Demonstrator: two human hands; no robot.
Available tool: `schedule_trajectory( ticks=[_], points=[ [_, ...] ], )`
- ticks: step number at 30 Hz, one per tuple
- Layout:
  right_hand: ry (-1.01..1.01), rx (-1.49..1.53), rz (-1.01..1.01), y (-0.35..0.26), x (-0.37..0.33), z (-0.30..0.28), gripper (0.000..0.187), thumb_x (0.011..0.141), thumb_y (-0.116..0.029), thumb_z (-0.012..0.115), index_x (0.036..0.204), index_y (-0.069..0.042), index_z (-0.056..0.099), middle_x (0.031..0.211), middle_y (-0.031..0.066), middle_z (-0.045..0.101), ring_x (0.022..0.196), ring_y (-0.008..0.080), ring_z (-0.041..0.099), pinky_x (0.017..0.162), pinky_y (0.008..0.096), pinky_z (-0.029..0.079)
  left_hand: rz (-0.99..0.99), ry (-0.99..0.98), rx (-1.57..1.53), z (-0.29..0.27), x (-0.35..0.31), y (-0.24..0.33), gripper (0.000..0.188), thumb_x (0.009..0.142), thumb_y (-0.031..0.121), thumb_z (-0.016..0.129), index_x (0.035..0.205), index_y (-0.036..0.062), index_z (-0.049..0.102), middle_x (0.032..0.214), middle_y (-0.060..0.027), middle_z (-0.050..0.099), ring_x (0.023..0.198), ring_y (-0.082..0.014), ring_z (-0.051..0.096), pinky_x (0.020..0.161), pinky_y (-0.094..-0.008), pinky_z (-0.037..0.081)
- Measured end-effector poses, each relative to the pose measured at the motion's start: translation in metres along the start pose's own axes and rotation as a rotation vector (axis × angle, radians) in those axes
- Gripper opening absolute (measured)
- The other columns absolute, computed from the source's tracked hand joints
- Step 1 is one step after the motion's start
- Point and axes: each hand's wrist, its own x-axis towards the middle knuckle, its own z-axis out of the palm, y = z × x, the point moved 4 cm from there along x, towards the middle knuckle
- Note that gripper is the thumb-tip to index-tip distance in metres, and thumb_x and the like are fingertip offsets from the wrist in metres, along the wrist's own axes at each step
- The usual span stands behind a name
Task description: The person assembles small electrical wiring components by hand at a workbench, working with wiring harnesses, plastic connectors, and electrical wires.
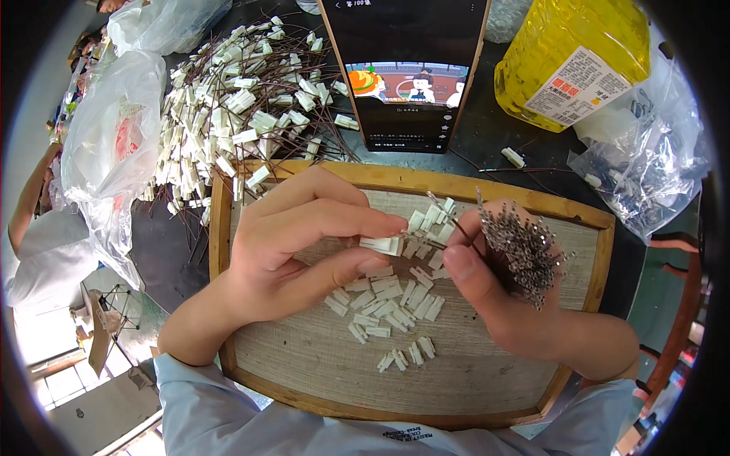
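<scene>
Two hands work over a wooden tray (pixel 601 251). Left hand (pixel 304 243) pinches a white connector (pixel 384 245) between thumb and forefinger; right hand (pixel 502 281) clutches a bundle of wires (pixel 525 251), palm hidden. Beyond lie loose connectors (pixel 391 300), then a phone (pixel 407 76), top cut off.

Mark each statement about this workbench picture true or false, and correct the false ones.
1. The left hand pinches a white connector. True.
2. The right hand is empty. False: it holds a bundle of wires with metal tips.
3. Loose white connectors lie on the wooden tray. True.
4. The phone lies flat inside the tray. False: it stands beyond the tray's far edge, screen lit.
5. The yellow bottle is at the far left. False: it is at the far right, while the pile of wired connectors is at the far left.
</scene>
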Motion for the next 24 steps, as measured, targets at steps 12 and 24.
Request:
schedule_trajectory(
  ticks=[12, 24],
  points=[
    [0.015, -0.001, 0.035, 0.008, -0.003, 0.001, 0.013, 0.082, -0.003, 0.065, 0.092, 0.0, 0.059, 0.078, 0.0001, 0.06, 0.064, 0.0022, 0.053, 0.055, 0.017, 0.044, 0.013, 0.004, -0.011, -0.001, -0.002, 0.0, 0.03, 0.068, 0.002, 0.074, 0.098, 0.0027, 0.068, 0.085, -0.0075, 0.06, 0.077, -0.0169, 0.057, 0.065, -0.0267, 0.046],
    [-0.133, -0.057, 0.089, 0.003, -0.002, 0.008, 0.011, 0.08, -0.007, 0.07, 0.085, 0.0, 0.064, 0.072, 0.0019, 0.062, 0.064, 0.0042, 0.053, 0.053, 0.0215, 0.042, 0.191, -0.069, 0.241, 0.011, -0.007, 0.014, 0.031, 0.063, 0.007, 0.076, 0.093, 0.0009, 0.068, 0.082, -0.0089, 0.057, 0.071, -0.0191, 0.058, 0.059, -0.0279, 0.046]
  ],
)
